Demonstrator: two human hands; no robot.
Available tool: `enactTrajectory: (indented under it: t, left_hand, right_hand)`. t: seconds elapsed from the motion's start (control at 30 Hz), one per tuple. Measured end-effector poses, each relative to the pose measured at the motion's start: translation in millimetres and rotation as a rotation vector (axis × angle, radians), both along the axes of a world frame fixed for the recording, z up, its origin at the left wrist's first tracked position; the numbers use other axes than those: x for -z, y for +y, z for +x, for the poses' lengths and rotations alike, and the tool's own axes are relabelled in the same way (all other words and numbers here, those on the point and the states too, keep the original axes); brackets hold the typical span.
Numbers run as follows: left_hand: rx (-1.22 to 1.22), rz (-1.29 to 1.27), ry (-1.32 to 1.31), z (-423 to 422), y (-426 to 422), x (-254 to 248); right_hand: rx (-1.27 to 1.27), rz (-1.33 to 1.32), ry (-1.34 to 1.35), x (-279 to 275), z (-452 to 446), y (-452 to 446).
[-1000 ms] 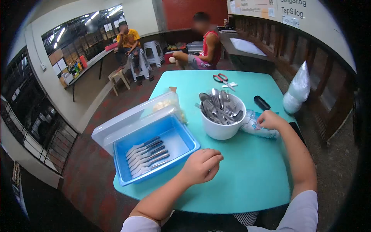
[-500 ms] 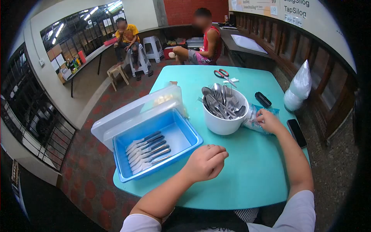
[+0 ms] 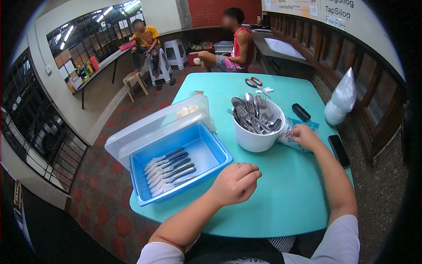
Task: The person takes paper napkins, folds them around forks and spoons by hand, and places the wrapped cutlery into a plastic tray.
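Note:
My left hand hovers over the near part of the table, just right of the blue tray. Its fingers are curled closed, and what they hold, if anything, is hidden. My right hand pinches at a clear and blue plastic packet. Left of that packet stands a white bucket full of metal spoons and forks. Inside the tray lies a row of several cutlery sets, their lower ends wrapped in white. A translucent lid leans along the tray's far side.
Scissors lie at the table's far side. A black oblong object and a phone rest on the right. A wrapped white bundle stands by the right edge. Two people sit in the background.
The view has shifted slightly. My right hand stays at the plastic packet, and my left hand keeps its curled shape beside the tray. Otherwise little differs.

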State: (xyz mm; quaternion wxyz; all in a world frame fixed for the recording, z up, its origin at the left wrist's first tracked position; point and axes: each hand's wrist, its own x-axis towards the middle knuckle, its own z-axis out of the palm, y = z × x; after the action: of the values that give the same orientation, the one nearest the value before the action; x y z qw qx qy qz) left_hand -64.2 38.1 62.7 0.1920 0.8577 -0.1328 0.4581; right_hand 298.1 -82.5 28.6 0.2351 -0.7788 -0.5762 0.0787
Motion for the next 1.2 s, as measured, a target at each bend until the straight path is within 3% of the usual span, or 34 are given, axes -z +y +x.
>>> enactTrajectory:
  t: [0.3, 0.47, 0.6, 0.67, 0.8, 0.93, 1.03, 1.2]
  left_hand:
    - [0.001, -0.001, 0.021, -2.4, -0.5, 0.2]
    - [-0.016, -0.003, 0.051, -2.5, -1.1, 1.7]
    - [-0.037, -0.033, 0.085, -0.4, -4.2, -0.4]
    - [-0.036, -0.068, 0.101, -0.6, -6.9, -2.3]
    - [0.141, -0.272, 0.111, -8.5, -19.0, -13.8]
    - [0.577, -0.659, 0.165, -16.8, -32.7, -13.5]
    - [0.838, -0.977, 0.458, -24.8, -42.4, -19.8]
    - [0.579, -1.311, 0.598, -2.8, -31.1, 8.6]
  right_hand:
    - [0.214, -0.033, 0.103, -2.8, 23.7, -0.6]
    - [0.458, 0.532, -0.146, -42.6, 56.8, -15.5]
    - [0.289, 0.997, -0.143, -135.9, -19.1, -46.6]
    - [0.239, 0.944, -0.254, -158.8, -77.4, -63.4]
    - [-0.073, 0.406, -0.416, -172.7, -195.8, -89.3]
    - [-0.343, 0.042, -0.145, -159.5, -252.4, -87.7]
    - [-0.333, 0.012, 0.0, -146.6, -256.1, -76.1]
    - [-0.211, -0.076, 0.477, -118.1, -216.2, -42.2]
